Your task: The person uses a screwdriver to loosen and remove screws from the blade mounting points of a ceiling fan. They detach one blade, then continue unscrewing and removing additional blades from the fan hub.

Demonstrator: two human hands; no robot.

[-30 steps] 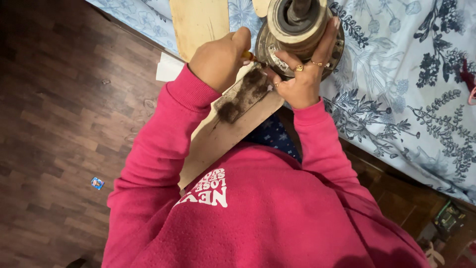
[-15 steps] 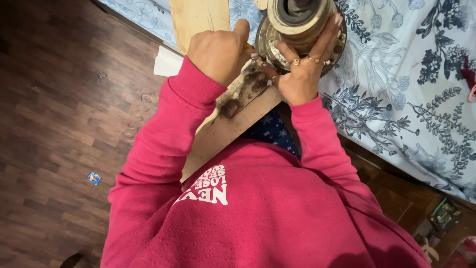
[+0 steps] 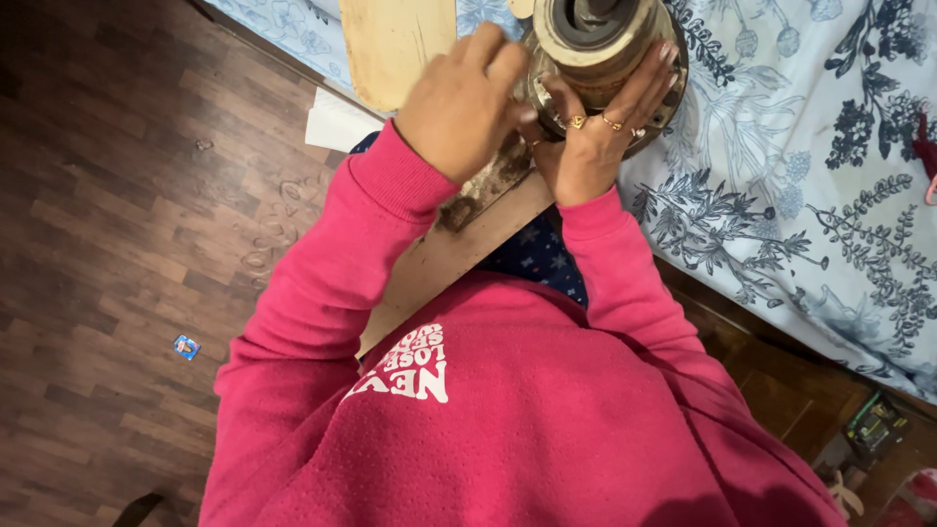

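Head view, near to far:

- Pink sweatshirt (image 3: 508,429) fills the bottom of the frame, both sleeves reaching up and away from the camera.
- Wooden board (image 3: 459,244) runs diagonally from the lap up to the bed edge; a dark greasy smear sits on it just below the hands.
- Left hand (image 3: 459,102) is curled, knuckles toward the camera, pressed against the left side of the metal part (image 3: 595,39). Fingertips are hidden, so I cannot tell what they pinch.
- Right hand (image 3: 595,137) cups the metal part from below, fingers spread up its right side and wrapped on the flange; rings on the fingers.
- Metal part: round, flanged, hollow hub, standing at the far end of the board at the bed edge. Long axis is roughly upright, open bore pointing up at the camera, tilted slightly.
- Floral bedsheet (image 3: 800,166), blue-grey, lies under and beyond it.
- Dark wood floor (image 3: 127,224) at left, with a white paper (image 3: 337,122) near the bed.
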